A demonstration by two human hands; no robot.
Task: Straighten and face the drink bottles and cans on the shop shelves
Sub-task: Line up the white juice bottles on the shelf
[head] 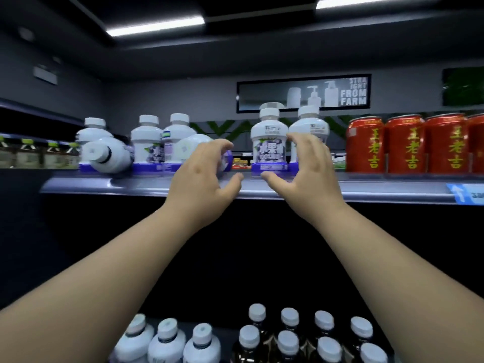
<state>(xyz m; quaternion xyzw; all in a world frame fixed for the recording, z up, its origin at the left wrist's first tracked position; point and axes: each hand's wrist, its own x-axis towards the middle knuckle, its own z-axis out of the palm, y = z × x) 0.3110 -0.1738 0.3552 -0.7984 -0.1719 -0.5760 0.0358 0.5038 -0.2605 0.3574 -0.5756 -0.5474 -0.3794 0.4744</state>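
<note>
Bottles (146, 142) of white plastic, squat, with ribbed caps and purple label bands, stand on a smooth metal shelf (131, 185). The left grip (207, 176) curls claw-like in front of a toppled bottle (191, 145). The right grip (306, 169) curves beside an upright bottle (267, 142) just to its left. Blur hides whether either grip grasps anything. Glossy red cans (403, 145) stand to the right of the right grip.

This is a shop. A shelf (146, 186) carries rows of identical white bottles (267, 142) and red cans (404, 144), with a blue tag (465, 193) on its edge. An advert sign (303, 93) hangs behind under strip lights (154, 26).
</note>
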